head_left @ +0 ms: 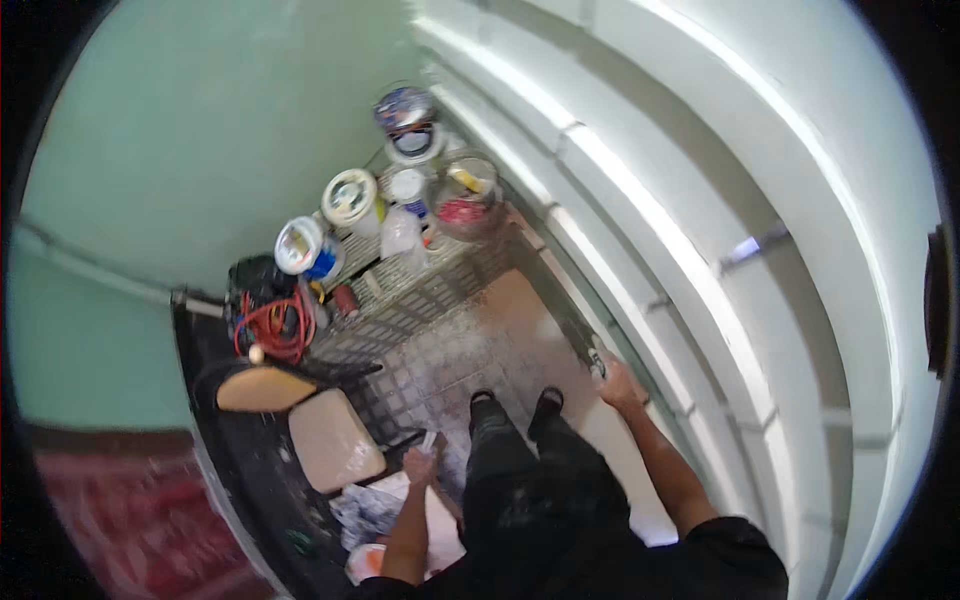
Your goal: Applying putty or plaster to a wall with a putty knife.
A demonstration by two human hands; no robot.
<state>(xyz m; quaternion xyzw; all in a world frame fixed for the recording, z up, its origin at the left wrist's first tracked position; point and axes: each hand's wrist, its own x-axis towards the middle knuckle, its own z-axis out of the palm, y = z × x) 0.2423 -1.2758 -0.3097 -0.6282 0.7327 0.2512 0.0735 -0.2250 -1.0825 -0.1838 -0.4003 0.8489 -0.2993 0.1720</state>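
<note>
My left hand [419, 466] is low beside my left leg, closed round a small pale object [429, 441] whose kind I cannot make out. A chair with a beige seat [337, 441] and a tan backrest [262, 389] stands just left of that hand. Out to the right, my right hand [619, 384] is closed beside the white wall's lowest ledge. A small whitish and dark thing [598, 366] sticks out at its fingers, too blurred to name.
Ahead, a perforated bench [375, 292] bears several paint buckets [352, 198], a clear tub [465, 195] with red and yellow things, and a coil of red cable [277, 328]. White slatted ledges [640, 215] rise on the right. Crumpled cloth [366, 515] lies near my left forearm.
</note>
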